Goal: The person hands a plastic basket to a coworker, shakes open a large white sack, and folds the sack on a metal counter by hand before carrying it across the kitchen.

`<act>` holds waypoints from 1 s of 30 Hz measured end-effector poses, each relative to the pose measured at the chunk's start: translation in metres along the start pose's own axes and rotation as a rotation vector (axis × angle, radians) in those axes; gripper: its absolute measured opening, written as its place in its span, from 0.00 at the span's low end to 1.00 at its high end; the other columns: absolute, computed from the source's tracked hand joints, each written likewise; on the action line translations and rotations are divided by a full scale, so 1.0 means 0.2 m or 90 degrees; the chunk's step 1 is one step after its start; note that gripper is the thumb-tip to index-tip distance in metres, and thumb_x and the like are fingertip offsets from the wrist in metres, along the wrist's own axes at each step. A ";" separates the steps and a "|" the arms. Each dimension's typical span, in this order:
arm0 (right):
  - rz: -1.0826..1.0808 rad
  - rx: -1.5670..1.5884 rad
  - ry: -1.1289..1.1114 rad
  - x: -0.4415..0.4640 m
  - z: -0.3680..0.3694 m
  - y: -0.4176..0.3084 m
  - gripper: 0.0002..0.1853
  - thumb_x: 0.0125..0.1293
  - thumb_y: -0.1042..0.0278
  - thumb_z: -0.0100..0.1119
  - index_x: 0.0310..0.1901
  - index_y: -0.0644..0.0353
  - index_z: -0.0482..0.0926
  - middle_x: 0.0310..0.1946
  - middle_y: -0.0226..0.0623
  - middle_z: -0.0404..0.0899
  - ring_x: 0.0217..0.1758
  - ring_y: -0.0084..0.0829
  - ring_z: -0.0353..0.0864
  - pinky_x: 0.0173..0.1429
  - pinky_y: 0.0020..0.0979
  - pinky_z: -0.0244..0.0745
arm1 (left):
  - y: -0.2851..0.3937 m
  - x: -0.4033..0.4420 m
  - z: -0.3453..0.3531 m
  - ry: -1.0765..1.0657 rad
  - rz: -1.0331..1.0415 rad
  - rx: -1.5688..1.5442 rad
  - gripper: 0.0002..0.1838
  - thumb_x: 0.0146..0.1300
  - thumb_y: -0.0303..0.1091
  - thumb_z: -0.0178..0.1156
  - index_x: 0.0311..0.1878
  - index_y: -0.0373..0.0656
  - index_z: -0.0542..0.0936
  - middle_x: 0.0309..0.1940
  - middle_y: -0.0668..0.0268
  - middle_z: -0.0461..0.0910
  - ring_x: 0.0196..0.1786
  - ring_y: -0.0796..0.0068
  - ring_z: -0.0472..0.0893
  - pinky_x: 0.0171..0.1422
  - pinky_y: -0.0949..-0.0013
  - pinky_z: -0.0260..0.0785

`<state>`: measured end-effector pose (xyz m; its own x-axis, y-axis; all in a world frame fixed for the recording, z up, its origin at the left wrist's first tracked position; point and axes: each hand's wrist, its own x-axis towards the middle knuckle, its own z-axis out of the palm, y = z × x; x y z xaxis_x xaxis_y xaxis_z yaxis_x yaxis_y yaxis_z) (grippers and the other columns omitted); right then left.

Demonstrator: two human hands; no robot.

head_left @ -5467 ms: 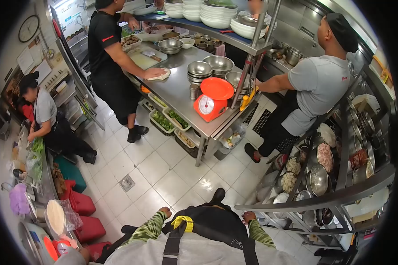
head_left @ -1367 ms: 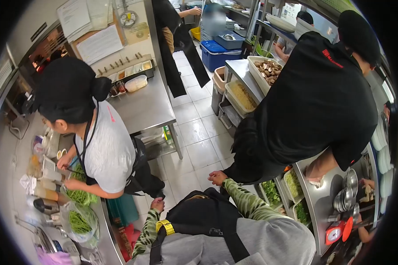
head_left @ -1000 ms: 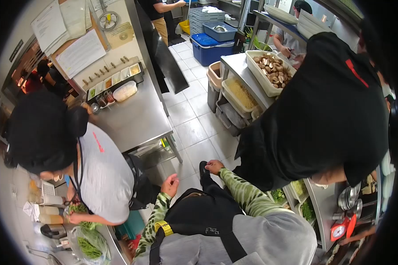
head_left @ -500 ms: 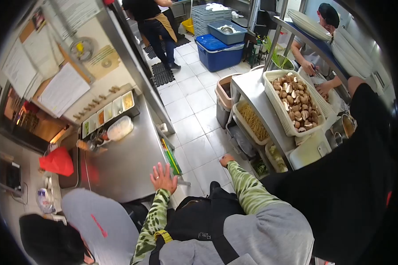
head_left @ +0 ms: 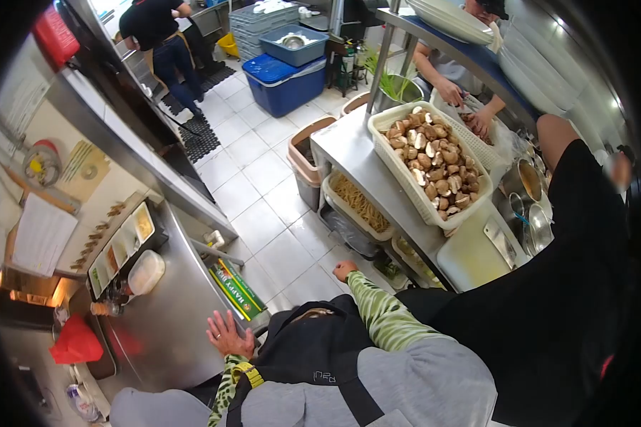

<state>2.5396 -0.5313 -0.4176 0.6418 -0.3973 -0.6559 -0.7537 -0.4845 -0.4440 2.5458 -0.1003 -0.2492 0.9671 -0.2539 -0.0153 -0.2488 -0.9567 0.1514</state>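
My left hand [head_left: 229, 334] is spread over the near edge of the steel table [head_left: 174, 306], fingers apart, with a ring on one finger; nothing is in it. Close by, a green and yellow box [head_left: 236, 288] stands below the table's edge. My right hand [head_left: 345, 270] hangs over the tiled floor [head_left: 263, 220] with its fingers curled in, and no object shows in it. To its right is a steel counter [head_left: 345, 146], where a cream plastic basket [head_left: 383, 153] holds many cut brown mushrooms [head_left: 434, 160].
Under the counter sit a tub of noodles [head_left: 360, 203] and bins [head_left: 310, 153]. A cleaver [head_left: 500, 245] lies on a cutting board [head_left: 470, 249]. Co-workers are behind the counter [head_left: 449, 82], at the back [head_left: 164, 57] and close on both sides. A blue cooler [head_left: 285, 85] stands ahead.
My view has turned and moved forward, bringing the mushroom basket and counter nearer. My left hand has moved left and down along the table edge. The person at the back has turned away.
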 end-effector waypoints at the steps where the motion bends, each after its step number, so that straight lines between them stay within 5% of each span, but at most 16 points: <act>1: 0.015 0.009 0.000 0.00 -0.03 0.02 0.19 0.58 0.58 0.60 0.48 0.57 0.86 0.51 0.49 0.84 0.57 0.48 0.81 0.64 0.42 0.75 | -0.01 0.00 0.02 0.003 -0.001 0.010 0.47 0.50 0.52 0.64 0.77 0.53 0.63 0.81 0.52 0.49 0.82 0.42 0.45 0.79 0.34 0.36; 6: 0.005 0.042 0.080 0.15 -0.12 0.11 0.16 0.56 0.56 0.65 0.41 0.58 0.87 0.43 0.48 0.86 0.49 0.48 0.83 0.57 0.43 0.77 | -0.22 -0.02 0.32 0.116 0.042 0.160 0.49 0.46 0.55 0.68 0.75 0.56 0.65 0.81 0.55 0.51 0.81 0.45 0.47 0.79 0.36 0.38; 12: -0.121 0.075 0.127 0.34 -0.37 -0.21 0.19 0.58 0.55 0.65 0.46 0.60 0.85 0.44 0.48 0.85 0.50 0.47 0.83 0.56 0.42 0.77 | -0.30 0.21 0.48 0.576 0.097 0.495 0.32 0.62 0.52 0.64 0.69 0.58 0.73 0.73 0.64 0.69 0.75 0.52 0.65 0.73 0.51 0.59; 17: -0.328 0.091 0.183 0.49 -0.75 -0.78 0.21 0.62 0.55 0.63 0.51 0.61 0.84 0.45 0.48 0.85 0.48 0.43 0.85 0.55 0.39 0.78 | -0.30 0.43 0.42 0.322 0.106 0.208 0.29 0.62 0.49 0.64 0.65 0.51 0.76 0.71 0.64 0.71 0.73 0.52 0.68 0.72 0.51 0.62; 18: -0.341 0.109 0.184 0.48 -0.83 -0.91 0.22 0.63 0.55 0.62 0.52 0.62 0.83 0.46 0.48 0.85 0.48 0.42 0.85 0.55 0.38 0.78 | -0.26 0.55 0.37 0.281 0.103 0.129 0.31 0.58 0.40 0.68 0.66 0.47 0.76 0.71 0.61 0.70 0.73 0.50 0.68 0.72 0.47 0.62; 23: -0.404 0.202 0.172 0.54 -1.07 -1.38 0.26 0.67 0.55 0.61 0.59 0.67 0.79 0.48 0.46 0.86 0.49 0.33 0.85 0.54 0.33 0.78 | -0.02 1.17 0.15 0.292 0.091 -0.283 0.25 0.58 0.31 0.61 0.62 0.42 0.78 0.60 0.53 0.78 0.64 0.50 0.76 0.68 0.50 0.66; 24: -0.393 0.182 0.174 0.51 -1.10 -1.46 0.23 0.66 0.55 0.63 0.56 0.64 0.81 0.48 0.46 0.86 0.52 0.39 0.85 0.57 0.36 0.78 | 0.01 1.28 0.14 0.287 0.088 -0.355 0.24 0.58 0.29 0.60 0.61 0.41 0.79 0.57 0.52 0.80 0.61 0.50 0.78 0.67 0.51 0.68; 27: -0.454 0.242 0.070 0.47 -1.09 -1.61 0.22 0.69 0.57 0.61 0.54 0.67 0.81 0.43 0.40 0.86 0.46 0.30 0.84 0.52 0.31 0.77 | 0.10 1.52 0.05 0.189 0.040 -0.492 0.22 0.59 0.28 0.60 0.58 0.38 0.79 0.49 0.50 0.83 0.53 0.49 0.82 0.61 0.57 0.74; 30: -0.466 0.276 -0.023 0.38 -1.08 -1.72 0.16 0.72 0.60 0.59 0.51 0.65 0.83 0.34 0.29 0.83 0.39 0.19 0.78 0.45 0.25 0.74 | 0.21 1.73 -0.04 0.057 -0.010 -0.672 0.18 0.67 0.30 0.59 0.58 0.36 0.79 0.46 0.57 0.85 0.48 0.66 0.85 0.55 0.66 0.76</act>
<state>2.8787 -0.5632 -0.1817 0.9891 -0.0710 -0.1287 -0.1431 -0.2653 -0.9535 2.8704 -0.2264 -0.2406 0.9810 -0.1893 0.0419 -0.1054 -0.3395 0.9347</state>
